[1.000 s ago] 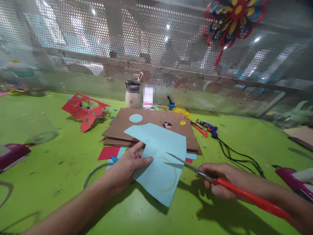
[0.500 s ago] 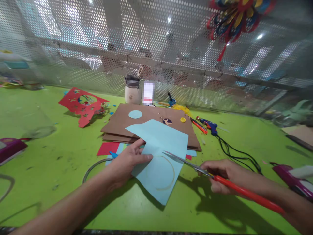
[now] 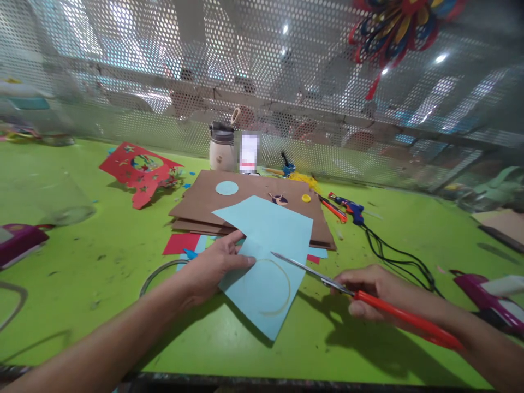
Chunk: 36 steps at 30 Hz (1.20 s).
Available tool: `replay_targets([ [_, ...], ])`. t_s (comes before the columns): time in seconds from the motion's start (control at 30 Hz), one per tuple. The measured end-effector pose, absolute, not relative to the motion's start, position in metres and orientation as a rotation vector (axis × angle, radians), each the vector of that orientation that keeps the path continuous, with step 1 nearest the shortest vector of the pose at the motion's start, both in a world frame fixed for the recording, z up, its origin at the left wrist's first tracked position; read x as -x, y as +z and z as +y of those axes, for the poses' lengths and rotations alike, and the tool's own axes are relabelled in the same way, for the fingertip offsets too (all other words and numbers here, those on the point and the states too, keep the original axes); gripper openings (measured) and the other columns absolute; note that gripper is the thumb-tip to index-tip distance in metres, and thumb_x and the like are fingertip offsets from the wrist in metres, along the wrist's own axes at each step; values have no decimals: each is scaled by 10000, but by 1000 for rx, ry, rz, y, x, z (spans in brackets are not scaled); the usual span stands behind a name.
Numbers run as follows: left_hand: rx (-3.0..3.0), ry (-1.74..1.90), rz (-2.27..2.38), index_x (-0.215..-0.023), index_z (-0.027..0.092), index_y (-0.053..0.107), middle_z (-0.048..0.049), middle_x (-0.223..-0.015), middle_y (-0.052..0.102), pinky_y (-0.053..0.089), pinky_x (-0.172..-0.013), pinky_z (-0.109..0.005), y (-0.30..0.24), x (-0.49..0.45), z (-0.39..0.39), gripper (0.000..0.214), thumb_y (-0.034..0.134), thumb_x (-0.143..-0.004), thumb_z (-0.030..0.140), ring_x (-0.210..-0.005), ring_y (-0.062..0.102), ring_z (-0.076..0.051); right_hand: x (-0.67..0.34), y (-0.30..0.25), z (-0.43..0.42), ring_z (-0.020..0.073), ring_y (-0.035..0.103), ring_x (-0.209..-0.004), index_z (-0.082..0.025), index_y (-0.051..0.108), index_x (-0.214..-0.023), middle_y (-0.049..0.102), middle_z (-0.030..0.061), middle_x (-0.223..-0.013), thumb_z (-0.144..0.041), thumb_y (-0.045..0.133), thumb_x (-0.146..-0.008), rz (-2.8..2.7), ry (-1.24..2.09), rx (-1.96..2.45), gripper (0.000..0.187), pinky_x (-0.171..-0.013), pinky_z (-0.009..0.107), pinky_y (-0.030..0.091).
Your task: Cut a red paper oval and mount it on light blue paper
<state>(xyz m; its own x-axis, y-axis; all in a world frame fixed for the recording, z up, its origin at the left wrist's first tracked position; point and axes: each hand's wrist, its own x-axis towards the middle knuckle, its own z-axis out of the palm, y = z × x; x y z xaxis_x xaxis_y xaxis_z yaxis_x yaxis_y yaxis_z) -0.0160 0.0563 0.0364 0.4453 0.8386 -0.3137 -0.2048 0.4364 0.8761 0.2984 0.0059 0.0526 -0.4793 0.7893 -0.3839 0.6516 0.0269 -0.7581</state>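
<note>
My left hand (image 3: 208, 267) pinches the left edge of a light blue paper sheet (image 3: 266, 240) and holds it just above the green table (image 3: 102, 256). A circle is traced on the sheet's lower part. My right hand (image 3: 376, 292) grips red-handled scissors (image 3: 368, 300). Their blades lie over the sheet's right side, tip near the traced circle.
A stack of brown cardboard (image 3: 245, 199) with a small blue disc (image 3: 226, 188) lies behind the sheet. A red cut-out sheet (image 3: 141, 172) sits at left, a jar (image 3: 222, 148) at the back, a blue glue gun (image 3: 347, 207) with black cord at right, purple tools (image 3: 18, 243) at both edges.
The scissor blades have slid a little left over the blue sheet, toward the traced circle. My left hand keeps its hold on the sheet.
</note>
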Motion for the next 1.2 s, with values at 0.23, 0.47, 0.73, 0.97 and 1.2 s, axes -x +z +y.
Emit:
replay_targets([
  [0.23,-897,715,885,-1247,196,591,-75,-940,755,561,-610,-267,38,13,56,618,774,-662,119,-655,704,-179,-292,60,5,114,322,-604,-159,604,-997,399,-28,-708,-666,518,-843,-2216,1462,1489,537,-515,230,266],
  [0.47,-911,730,855,-1141,171,647,-78,-953,747,552,-660,-269,35,10,53,509,766,-651,100,-726,704,-192,-282,65,7,119,376,-620,-177,568,-973,422,-22,-726,-611,495,-893,-2178,1551,1420,447,-530,232,303],
  [0.73,-911,707,825,-1032,188,687,-66,-937,743,561,-698,-316,38,11,52,423,756,-629,81,-765,705,-217,-275,68,8,120,336,-629,-164,581,-978,383,-30,-722,-663,504,-858,-2216,1515,1410,519,-523,231,266],
  [0.97,-937,631,831,-960,161,700,-84,-880,740,559,-620,-306,35,15,53,319,733,-648,106,-688,696,-214,-272,65,10,111,310,-601,-161,574,-936,357,-39,-707,-685,549,-813,-2147,1573,1406,539,-520,234,245],
  [1.2,-895,654,846,-1061,163,691,-78,-882,738,555,-597,-316,37,16,55,421,695,-645,102,-659,688,-217,-273,59,9,117,300,-595,-158,625,-948,357,-38,-684,-660,594,-793,-2141,1525,1417,526,-511,239,234],
])
